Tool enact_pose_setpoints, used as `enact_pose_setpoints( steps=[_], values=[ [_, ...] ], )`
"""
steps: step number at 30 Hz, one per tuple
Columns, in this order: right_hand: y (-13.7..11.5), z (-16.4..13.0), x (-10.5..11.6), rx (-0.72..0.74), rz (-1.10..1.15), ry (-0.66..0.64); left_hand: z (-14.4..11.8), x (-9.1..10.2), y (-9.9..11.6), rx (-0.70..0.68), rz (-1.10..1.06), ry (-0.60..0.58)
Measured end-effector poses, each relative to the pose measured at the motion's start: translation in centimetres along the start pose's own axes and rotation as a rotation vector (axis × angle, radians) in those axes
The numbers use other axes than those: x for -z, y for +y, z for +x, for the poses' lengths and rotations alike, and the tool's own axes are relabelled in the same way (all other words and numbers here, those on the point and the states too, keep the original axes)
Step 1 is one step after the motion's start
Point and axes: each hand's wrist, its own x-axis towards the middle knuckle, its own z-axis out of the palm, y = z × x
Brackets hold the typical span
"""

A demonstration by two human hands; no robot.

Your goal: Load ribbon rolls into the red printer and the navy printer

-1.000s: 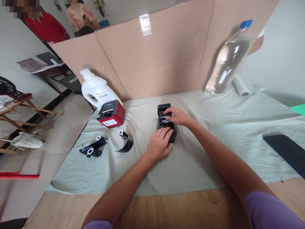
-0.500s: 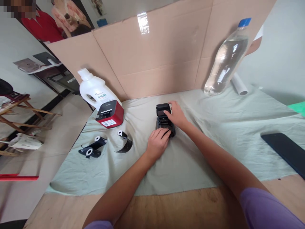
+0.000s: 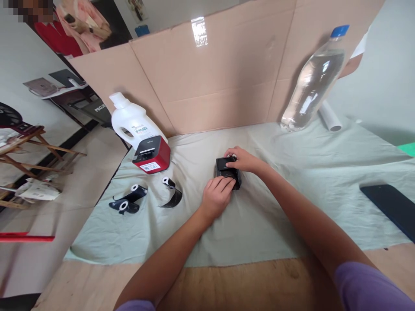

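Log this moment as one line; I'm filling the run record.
left hand: on front of black printer | right hand: on its lid | lid: down | red printer: apart, left

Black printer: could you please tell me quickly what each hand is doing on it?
Left hand: resting on the black printer, near end.
Right hand: pressing its lid from above.

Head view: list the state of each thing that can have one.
black printer: lid down, under both hands
left hand: on printer's near end
right hand: on its lid
red printer: closed
water bottle: capped, leaning
detergent bottle: capped, upright
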Motion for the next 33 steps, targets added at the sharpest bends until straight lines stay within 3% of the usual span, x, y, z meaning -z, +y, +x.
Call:
enact_pose_setpoints(
  steps=[4,10,16,22,24,27,33],
  values=[
    [0.7,0.5,-1.0,-0.142,0.027,-0.045,-0.1,-0.1,0.0,0.01,0.011,-0.009],
    [1.0,0.3,-1.5,-0.218,0.025,-0.03,0.0,0.1,0.0,0.051,-0.048,-0.012],
    [0.4,-1.3,-2.7,-0.327,0.119,0.116,0.0,-0.9,-1.3,0.437,-0.212,-0.104],
    [0.2,-3.1,-4.5,-0.293,0.257,0.258,0.2,-2.2,-2.4,0.416,-0.28,-0.081],
    [0.8,-3.6,-3.6,-0.262,0.319,0.315,1.6,-2.7,-2.0,0.39,-0.291,-0.056],
    [3.1,-4.5,-0.1,-0.207,0.402,0.42,5.7,-4.4,0.1,0.37,-0.332,-0.03],
    [11.5,-7.2,9.2,-0.372,0.486,0.709,16.6,-11.3,7.4,0.336,-0.464,-0.11]
  ],
)
